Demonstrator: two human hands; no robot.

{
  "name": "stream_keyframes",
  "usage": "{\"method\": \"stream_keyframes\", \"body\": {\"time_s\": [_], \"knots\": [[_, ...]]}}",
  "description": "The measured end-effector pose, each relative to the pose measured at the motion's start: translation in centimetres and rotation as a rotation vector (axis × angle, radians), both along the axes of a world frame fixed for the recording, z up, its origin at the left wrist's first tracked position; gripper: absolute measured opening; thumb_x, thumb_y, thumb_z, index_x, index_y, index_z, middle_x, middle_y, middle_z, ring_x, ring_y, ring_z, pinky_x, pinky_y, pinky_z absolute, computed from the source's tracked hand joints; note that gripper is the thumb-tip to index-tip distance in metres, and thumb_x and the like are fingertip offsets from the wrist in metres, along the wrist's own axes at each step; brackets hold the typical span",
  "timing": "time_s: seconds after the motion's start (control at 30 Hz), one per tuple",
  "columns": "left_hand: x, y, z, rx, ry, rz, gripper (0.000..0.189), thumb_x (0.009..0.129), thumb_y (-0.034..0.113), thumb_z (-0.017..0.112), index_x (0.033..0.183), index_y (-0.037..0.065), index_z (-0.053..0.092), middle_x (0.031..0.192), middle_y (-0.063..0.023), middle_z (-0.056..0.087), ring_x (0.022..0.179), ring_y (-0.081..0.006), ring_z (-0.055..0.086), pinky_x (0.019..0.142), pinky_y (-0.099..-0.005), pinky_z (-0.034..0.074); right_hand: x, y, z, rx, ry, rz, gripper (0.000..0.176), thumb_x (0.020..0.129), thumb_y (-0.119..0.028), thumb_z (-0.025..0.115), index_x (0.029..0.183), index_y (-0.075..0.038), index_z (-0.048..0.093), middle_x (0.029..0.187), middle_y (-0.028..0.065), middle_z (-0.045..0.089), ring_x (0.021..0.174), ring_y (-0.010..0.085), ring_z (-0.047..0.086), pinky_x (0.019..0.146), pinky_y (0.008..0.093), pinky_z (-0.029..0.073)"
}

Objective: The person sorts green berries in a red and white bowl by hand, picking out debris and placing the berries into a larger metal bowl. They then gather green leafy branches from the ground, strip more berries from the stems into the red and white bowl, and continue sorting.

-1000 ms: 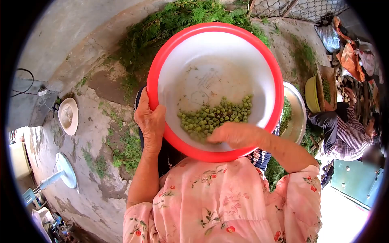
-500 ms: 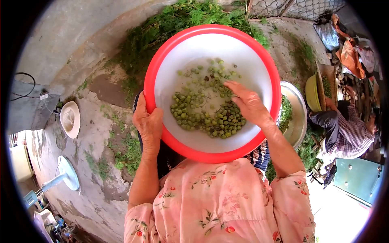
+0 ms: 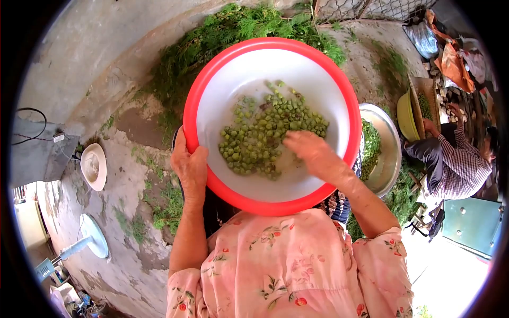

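Observation:
On my lap rests a large white basin with a thick red rim point(image 3: 192, 108), tilted towards me. Small round green fruits point(image 3: 249, 140) are spread over its bottom, with a few darker bits among them. My left hand point(image 3: 190, 164) is closed round the rim on the left side, thumb over the top edge. Over the right part of the fruits is my right hand point(image 3: 313, 153), its fingers stretched out and slightly blurred. Its fingertips are at the edge of the pile, and I see nothing held in it.
A metal bowl point(image 3: 389, 159) of green pieces stands right of the basin. Further right, a person point(image 3: 461, 164) sits beside a yellow basin point(image 3: 407, 116) and a wicker tray point(image 3: 416, 85). Cut green branches point(image 3: 212, 37) lie behind. A hat point(image 3: 94, 167) and fan point(image 3: 95, 236) are left.
My right hand has swept lower and left inside the basin. The fruits have shifted from a ring with a bare middle into a fuller heap. My left hand keeps its hold.

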State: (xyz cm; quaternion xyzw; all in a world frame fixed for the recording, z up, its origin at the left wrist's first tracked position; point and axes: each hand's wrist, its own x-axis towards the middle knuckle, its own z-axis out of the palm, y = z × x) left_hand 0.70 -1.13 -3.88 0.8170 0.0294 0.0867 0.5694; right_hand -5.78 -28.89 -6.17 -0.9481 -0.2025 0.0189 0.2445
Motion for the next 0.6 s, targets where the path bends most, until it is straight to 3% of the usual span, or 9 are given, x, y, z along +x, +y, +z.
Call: {"method": "stream_keyframes", "body": {"time_s": [0.03, 0.13, 0.3, 0.33, 0.43, 0.47, 0.6], "knots": [[0.0, 0.1, -0.1, -0.014, 0.002, 0.004, 0.048, 0.068, -0.002, 0.046, 0.114, 0.002, 0.058, 0.089, -0.0059, 0.062, 0.078, -0.0139, 0.056, 0.074, -0.0259, 0.046, 0.3, -0.8, -0.1, 0.118, -0.075, -0.082, 0.043, 0.076, 0.006, 0.056, 0.118, -0.003, 0.057, 0.129, 0.0184, 0.051, 0.116, 0.0344, 0.052, 0.094, 0.0386, 0.045], [0.0, 0.3, -0.6, -0.054, 0.000, 0.008, 0.049, 0.067, -0.003, 0.046, 0.115, 0.002, 0.058, 0.089, -0.0057, 0.062, 0.078, -0.0138, 0.056, 0.074, -0.0259, 0.046, 0.5, -2.6, 1.9, 0.085, -0.034, -0.293, 0.045, 0.080, 0.005, 0.057, 0.123, -0.004, 0.054, 0.135, 0.0184, 0.046, 0.122, 0.0340, 0.047, 0.099, 0.0379, 0.042], [0.1, 0.3, -0.7, -0.084, -0.042, -0.018, 0.050, 0.067, -0.003, 0.046, 0.116, 0.002, 0.057, 0.088, -0.0055, 0.062, 0.079, -0.0137, 0.057, 0.074, -0.0259, 0.046, 0.1, -4.8, 2.4, 0.170, -0.380, -0.660, 0.050, 0.079, 0.002, 0.061, 0.127, -0.006, 0.052, 0.138, 0.0215, 0.041, 0.122, 0.0376, 0.046, 0.100, 0.0395, 0.041], [0.1, 0.3, -0.7, -0.078, -0.032, -0.013, 0.050, 0.067, -0.002, 0.046, 0.116, 0.002, 0.057, 0.088, -0.0056, 0.062, 0.079, -0.0138, 0.057, 0.074, -0.0259, 0.046, 0.2, -5.5, 1.9, 0.076, -0.428, -0.729, 0.050, 0.080, -0.001, 0.063, 0.129, -0.006, 0.050, 0.133, 0.0222, 0.046, 0.121, 0.0378, 0.048, 0.098, 0.0399, 0.043], [0.0, 0.3, -0.6, -0.052, -0.016, 0.000, 0.050, 0.067, -0.002, 0.046, 0.115, 0.002, 0.058, 0.089, -0.0059, 0.063, 0.079, -0.0138, 0.057, 0.075, -0.0259, 0.047, 0.7, -7.0, 1.8, 0.212, -0.208, -0.887, 0.050, 0.081, -0.007, 0.064, 0.129, -0.005, 0.049, 0.120, 0.0229, 0.056, 0.112, 0.0363, 0.055, 0.094, 0.0390, 0.045], [0.0, 0.2, -0.7, -0.040, -0.017, 0.008, 0.050, 0.067, -0.002, 0.046, 0.115, 0.002, 0.058, 0.089, -0.0060, 0.063, 0.079, -0.0139, 0.057, 0.075, -0.0259, 0.047, 0.7, -6.9, 1.9, 0.334, -0.126, -0.919, 0.051, 0.081, -0.012, 0.064, 0.129, -0.003, 0.048, 0.107, 0.0229, 0.063, 0.102, 0.0355, 0.061, 0.090, 0.0385, 0.047], [-0.2, 0.2, -0.1, -0.024, 0.017, -0.013, 0.051, 0.068, -0.002, 0.047, 0.118, 0.002, 0.057, 0.091, -0.0055, 0.063, 0.080, -0.0139, 0.057, 0.075, -0.0260, 0.047, 1.2, -6.8, 1.4, 0.338, -0.143, -0.935, 0.048, 0.082, -0.010, 0.061, 0.128, -0.002, 0.049, 0.106, 0.0224, 0.064, 0.097, 0.0324, 0.063, 0.086, 0.0361, 0.048]]}}
